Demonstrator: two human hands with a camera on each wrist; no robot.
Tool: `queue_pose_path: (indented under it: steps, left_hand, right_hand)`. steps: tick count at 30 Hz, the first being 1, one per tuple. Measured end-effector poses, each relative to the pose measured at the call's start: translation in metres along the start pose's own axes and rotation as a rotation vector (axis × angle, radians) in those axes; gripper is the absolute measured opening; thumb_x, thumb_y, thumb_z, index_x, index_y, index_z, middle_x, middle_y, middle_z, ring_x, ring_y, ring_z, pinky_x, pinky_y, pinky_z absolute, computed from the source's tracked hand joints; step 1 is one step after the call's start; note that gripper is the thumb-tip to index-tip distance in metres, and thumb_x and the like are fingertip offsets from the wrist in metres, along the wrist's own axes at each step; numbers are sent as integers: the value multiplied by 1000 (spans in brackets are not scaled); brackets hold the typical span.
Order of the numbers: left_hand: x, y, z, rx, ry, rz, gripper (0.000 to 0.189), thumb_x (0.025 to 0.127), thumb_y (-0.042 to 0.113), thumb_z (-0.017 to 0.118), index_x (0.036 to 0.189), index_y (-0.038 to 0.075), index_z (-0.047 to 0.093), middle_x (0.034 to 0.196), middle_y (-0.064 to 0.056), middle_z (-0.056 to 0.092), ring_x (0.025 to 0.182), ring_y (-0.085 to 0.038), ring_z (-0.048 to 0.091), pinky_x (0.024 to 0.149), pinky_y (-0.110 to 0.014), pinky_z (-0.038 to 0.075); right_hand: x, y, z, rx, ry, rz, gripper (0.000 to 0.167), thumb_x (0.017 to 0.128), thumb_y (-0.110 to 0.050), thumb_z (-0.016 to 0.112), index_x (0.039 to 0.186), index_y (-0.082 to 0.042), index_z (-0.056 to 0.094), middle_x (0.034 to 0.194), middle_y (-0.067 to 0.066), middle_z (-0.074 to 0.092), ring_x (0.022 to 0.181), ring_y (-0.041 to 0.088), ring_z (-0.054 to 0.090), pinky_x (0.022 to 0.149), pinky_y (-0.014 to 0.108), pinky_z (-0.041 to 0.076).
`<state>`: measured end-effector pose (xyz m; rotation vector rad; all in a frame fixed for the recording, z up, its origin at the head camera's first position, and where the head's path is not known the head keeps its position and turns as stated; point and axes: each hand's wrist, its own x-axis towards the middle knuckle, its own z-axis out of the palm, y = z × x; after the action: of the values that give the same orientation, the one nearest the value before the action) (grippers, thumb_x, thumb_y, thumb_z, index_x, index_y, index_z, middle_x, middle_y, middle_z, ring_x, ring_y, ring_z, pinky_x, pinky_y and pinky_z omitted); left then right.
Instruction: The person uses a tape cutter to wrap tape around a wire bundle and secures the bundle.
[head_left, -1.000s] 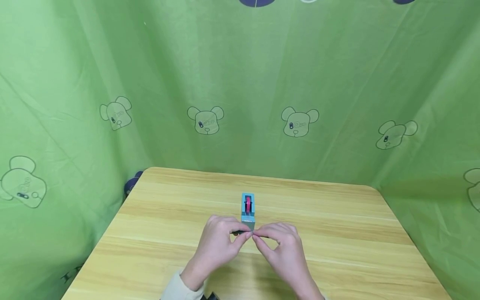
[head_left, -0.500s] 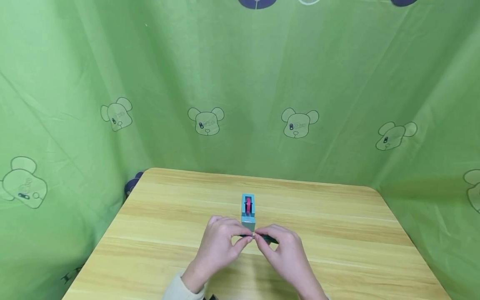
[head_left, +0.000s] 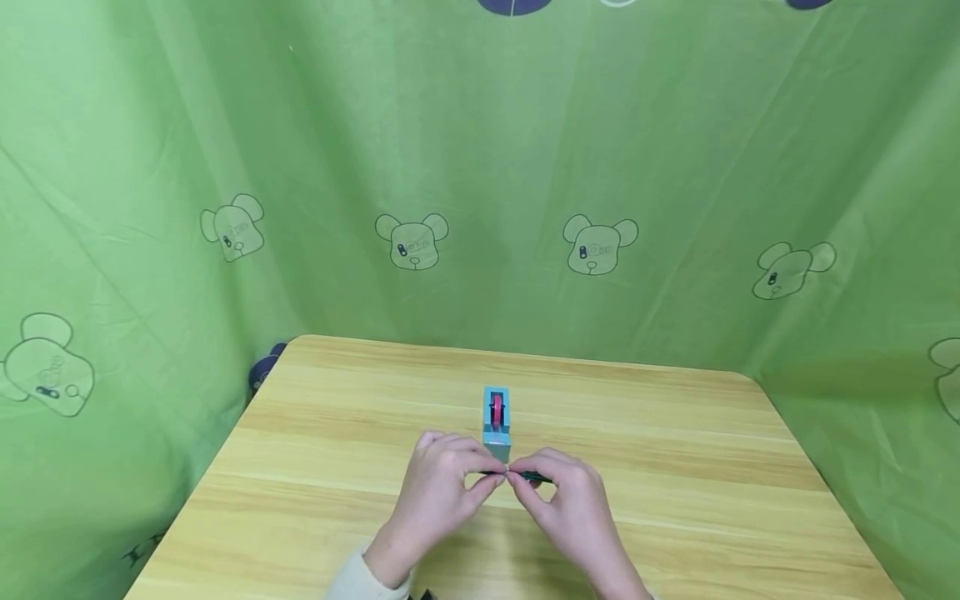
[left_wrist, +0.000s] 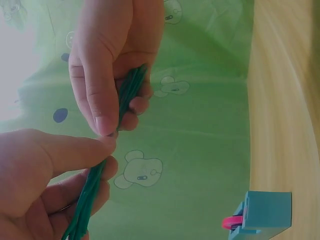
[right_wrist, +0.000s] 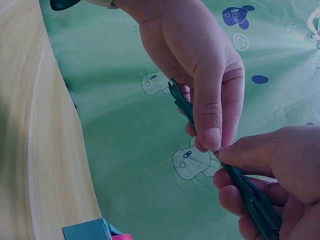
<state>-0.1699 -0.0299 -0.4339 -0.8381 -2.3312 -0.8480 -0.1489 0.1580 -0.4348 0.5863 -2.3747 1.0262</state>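
Note:
My left hand [head_left: 442, 483] and right hand [head_left: 566, 496] meet fingertip to fingertip in front of a tape dispenser [head_left: 497, 450]. Between them is a narrow bundle of dark green cord [right_wrist: 257, 210], gathered thin at its middle. Thumb and fingers of each hand pinch it at that middle, where the fingertips cover most of it. One half of the cord bundle [left_wrist: 87, 200] runs along the left fingers in the left wrist view; the other lies under the right palm. Small loops show at an end of the bundle in the right wrist view.
The blue dispenser carries a pink roll of tape [head_left: 497, 410] and stands on the wooden table [head_left: 675, 450] just beyond the fingertips. A green curtain [head_left: 495, 167] with printed bear heads hangs behind the table and along both sides.
Both hands have drawn slightly toward the body, and more green cord now shows beside the right fingers. Over the last half second the fingertips have come closer together. The dispenser stays put.

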Motion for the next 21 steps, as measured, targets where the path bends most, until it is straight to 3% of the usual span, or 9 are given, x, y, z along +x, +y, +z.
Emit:
queue_pose_path:
  steps: [14, 21]
  left_hand:
    - [1, 4, -4, 11, -26, -21, 4, 83, 27, 81, 86, 25, 79, 88, 17, 71, 82, -1, 65, 77, -29, 43]
    - [0, 5, -4, -49, -37, -84, 6, 87, 24, 77, 90, 20, 79, 87, 13, 71, 78, -2, 65, 72, -27, 50]
  right_hand:
    - [-1, 1, 0, -28, 71, -84, 23, 75, -3, 85, 85, -23, 76, 83, -23, 66, 74, -4, 61, 69, 29, 48]
    - [-1, 1, 2, 9, 108, -98, 20, 76, -5, 84, 86, -21, 77, 85, -17, 68, 77, 4, 64, 73, 31, 48]
